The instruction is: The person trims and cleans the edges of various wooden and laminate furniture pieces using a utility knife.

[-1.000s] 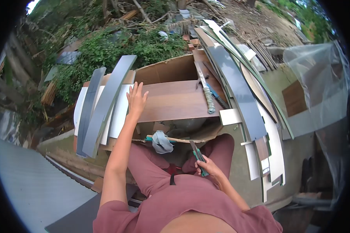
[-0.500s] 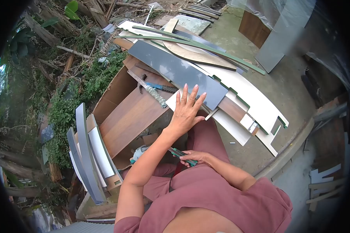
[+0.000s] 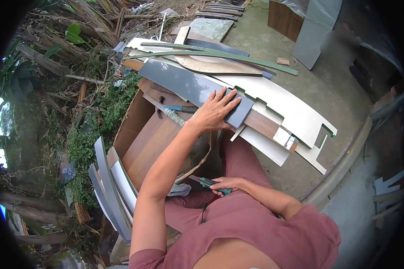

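My left hand (image 3: 212, 110) lies on the right end of a long dark grey panel (image 3: 175, 78), its fingers outstretched on the surface and its thumb by the near edge. In my right hand (image 3: 230, 184), low over my lap, is a green-handled utility knife (image 3: 209, 182), its blade pointing left. A brown wood strip (image 3: 271, 126) and a white board (image 3: 269, 150) stick out from under the grey panel. Left of my left hand lie a hammer (image 3: 179, 108) with a blue handle and a blade tool with a cloth-wrapped grip (image 3: 174, 117), both on a brown board (image 3: 150, 139).
White cut panels (image 3: 296, 116), green-edged strips (image 3: 211, 51) and a curved plywood piece (image 3: 213, 66) are stacked beyond the grey panel. Curved boards (image 3: 110, 179) lean at the left. A thin brown strip (image 3: 204, 160) hangs near my left forearm. A concrete curb (image 3: 345, 166) runs along the right.
My left hand has come down from a raised, spread pose onto the grey panel. The camera view has shifted, and the thin brown strip now shows beside my forearm. My right hand keeps the knife.
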`<state>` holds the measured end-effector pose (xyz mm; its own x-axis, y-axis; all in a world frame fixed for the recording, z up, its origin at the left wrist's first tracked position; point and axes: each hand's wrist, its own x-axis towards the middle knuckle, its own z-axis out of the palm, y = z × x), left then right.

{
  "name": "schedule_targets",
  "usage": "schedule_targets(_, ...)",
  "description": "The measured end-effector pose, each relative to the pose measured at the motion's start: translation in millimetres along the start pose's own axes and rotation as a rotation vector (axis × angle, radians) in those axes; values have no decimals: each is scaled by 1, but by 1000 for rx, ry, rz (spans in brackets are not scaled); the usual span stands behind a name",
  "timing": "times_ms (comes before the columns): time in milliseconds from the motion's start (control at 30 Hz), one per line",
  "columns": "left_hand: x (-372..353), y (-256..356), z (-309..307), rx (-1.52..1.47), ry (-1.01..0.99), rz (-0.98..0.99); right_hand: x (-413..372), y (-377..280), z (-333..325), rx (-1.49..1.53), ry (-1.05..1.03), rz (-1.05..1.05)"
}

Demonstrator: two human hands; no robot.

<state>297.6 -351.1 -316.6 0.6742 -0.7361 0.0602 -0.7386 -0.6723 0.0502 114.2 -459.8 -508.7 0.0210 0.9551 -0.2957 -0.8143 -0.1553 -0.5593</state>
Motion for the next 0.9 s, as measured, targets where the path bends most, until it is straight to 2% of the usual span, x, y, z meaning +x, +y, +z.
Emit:
schedule_targets(133, -5, -6, -1, 96, 64, 92, 4, 2, 0, -33, -3, 10)
schedule_targets(267, -8, -3, 3, 144, 222, 154, 4, 2, 1, -64, 9, 23)
schedule_targets(333, -14, 2, -17, 144, 279, 140, 5, 4, 0, -16, 35, 37)
schedule_targets(467, -47, -1, -76, 96, 735, 47, -5, -6, 11, 9, 73, 47)
schedule_targets(533, -79, -15, -118, -96, 1012, 2, -4, -3, 6, 24, 56, 47)
schedule_targets(567, -98, -14, -136, -269, 1161, -103, -2, -1, 3, 11, 60, 48)
schedule_targets(600, -121, -14, -157, -246, 1297, -231, 1, 0, 1, -3, 65, 45)
schedule_targets(667, -162, -29, -193, -353, 1626, -355, 1, 0, 4, -18, 61, 70)
schedule_targets(700, -179, -31, -213, -483, 1759, -251, 2, 0, 4, -25, 59, 58)
schedule_targets(767, -219, -33, -239, -560, 1947, -184, 4, -1, 7, -32, 67, 47)
schedule_targets(867, -278, -24, -244, -596, 2013, -355, 6, 1, 10, -70, 64, 56)
schedule_targets(900, -292, -19, -243, -594, 2016, -357, 7, 1, 11, -72, 63, 59)
